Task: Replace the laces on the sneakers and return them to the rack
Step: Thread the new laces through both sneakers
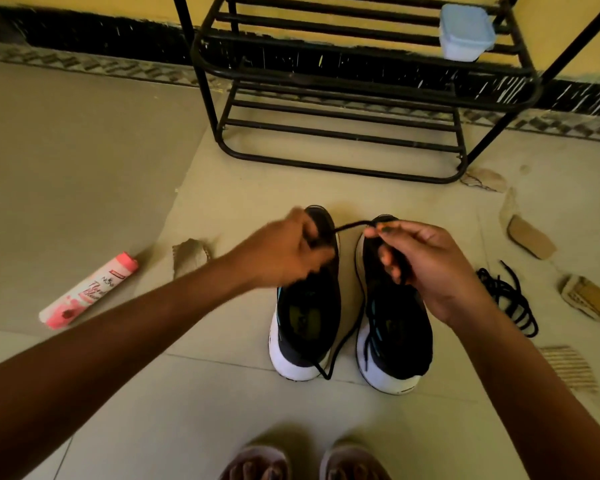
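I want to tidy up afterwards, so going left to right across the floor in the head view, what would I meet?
On the floor: pink bottle → left sneaker → right sneaker → loose black laces → cardboard scrap.

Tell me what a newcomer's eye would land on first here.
First come the left hand and right hand, pinching a black lace stretched between them above a pair of black, white-soled sneakers at the centre of the floor. Behind stands a black rack with a pale container on an upper shelf. A pink tube lies at left, loose laces at right.
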Demonstrator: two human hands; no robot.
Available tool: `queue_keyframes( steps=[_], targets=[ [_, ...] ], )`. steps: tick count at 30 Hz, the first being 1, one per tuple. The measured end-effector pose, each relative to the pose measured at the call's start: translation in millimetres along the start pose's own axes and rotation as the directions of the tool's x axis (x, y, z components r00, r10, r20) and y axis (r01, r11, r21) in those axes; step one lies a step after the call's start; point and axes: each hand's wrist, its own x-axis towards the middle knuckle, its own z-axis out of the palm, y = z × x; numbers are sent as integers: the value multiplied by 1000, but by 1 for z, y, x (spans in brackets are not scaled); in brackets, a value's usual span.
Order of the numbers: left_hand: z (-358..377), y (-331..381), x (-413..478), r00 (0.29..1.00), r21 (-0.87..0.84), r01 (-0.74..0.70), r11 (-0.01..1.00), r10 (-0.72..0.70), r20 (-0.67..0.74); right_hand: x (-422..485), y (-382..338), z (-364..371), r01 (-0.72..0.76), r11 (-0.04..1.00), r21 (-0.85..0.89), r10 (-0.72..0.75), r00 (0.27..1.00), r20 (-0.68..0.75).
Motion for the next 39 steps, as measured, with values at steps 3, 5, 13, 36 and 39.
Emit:
queue_keyframes(
  steps=[3, 5, 13, 36, 39],
  targets=[
    [24, -11, -18, 919, 345, -334, 877, 221, 328, -2, -10, -5, 60, 993, -101, -65, 997, -44],
    [43, -24, -24, 822, 638, -565, 523, 288, 491, -2, -17, -9, 89, 981, -173, -99, 994, -50],
    [39, -17, -19, 830, 508, -555, 659, 397, 393, -18, -67, -16, 180, 951, -253, -175, 984, 42],
    [-136, 166, -34, 837, -306, -533, 789, 438, -328, -23, -174, -15, 220, 951, 219, -254, 957, 142],
    [-139, 179, -36, 810, -323, -573, 753, 460, -364, -22, -182, -11, 328, 928, 177, -336, 942, 16]
  ],
)
